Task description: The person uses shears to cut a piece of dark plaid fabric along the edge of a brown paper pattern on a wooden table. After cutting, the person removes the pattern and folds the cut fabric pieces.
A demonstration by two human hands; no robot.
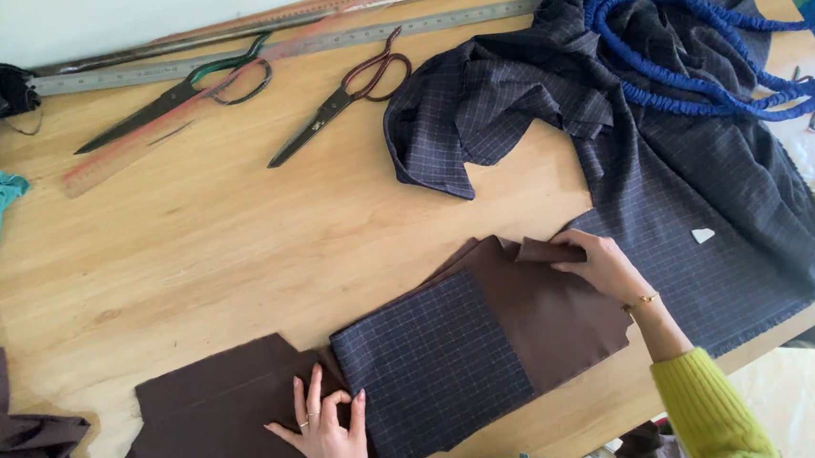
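Your right hand point(601, 265) is pinching the folded corner of the brown cloth point(547, 310), fingers closed on it. Your left hand point(329, 435) is pressing flat, fingers spread, beside the checked square point(431, 366) lying on that cloth. Checked fabric point(671, 163) is lying just right; 2 scissors point(341, 95) are lying well beyond.

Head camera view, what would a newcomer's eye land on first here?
Probably the two hands on the wooden table: the left hand presses flat on a brown fabric piece, and the right hand folds a corner of another brown piece under a dark checked square. Next, the bright blue cord on heaped checked cloth, top right.
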